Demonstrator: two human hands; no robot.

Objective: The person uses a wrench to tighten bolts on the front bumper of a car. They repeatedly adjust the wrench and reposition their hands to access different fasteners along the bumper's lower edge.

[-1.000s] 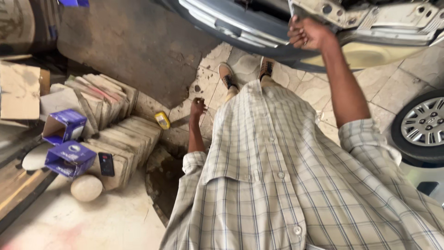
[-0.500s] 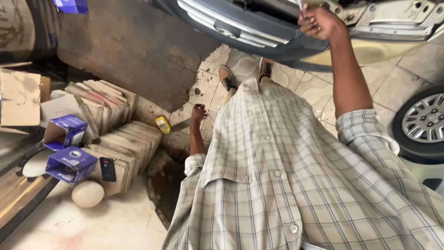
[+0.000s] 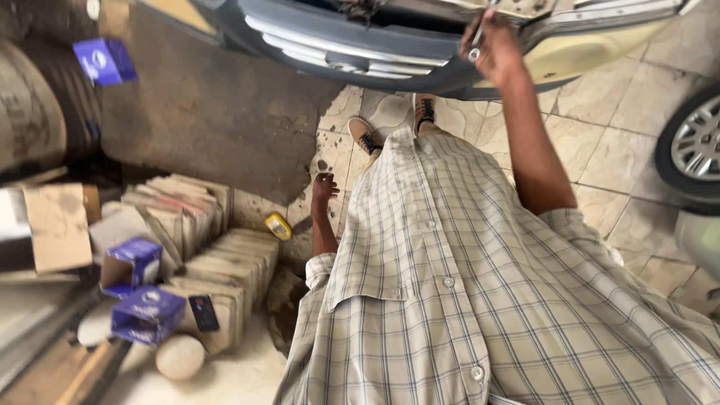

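My right hand [image 3: 493,46] is raised to the front edge of a grey car [image 3: 352,37] and is closed around a slim metal tool [image 3: 475,43] with a ring end, like a spanner. The tool's upper part points into the open engine bay. My left hand [image 3: 324,187] hangs beside my checked shirt [image 3: 450,300] with loose fingers and nothing in it. Below it on the floor lies a small yellow object [image 3: 278,226]. My shoes [image 3: 366,135] stand on the tiled floor just under the car's bumper.
Stacks of worn books or pads [image 3: 217,262] sit at the left with blue boxes [image 3: 142,315], a dark phone-like object [image 3: 202,313] and a pale round stone [image 3: 180,356]. Another blue box [image 3: 105,61] lies at the upper left. A car wheel [image 3: 694,146] is at the right.
My right hand has stayed at the car's front edge and the tool in it now shows more clearly. The left hand hangs much as before. The view has shifted slightly.
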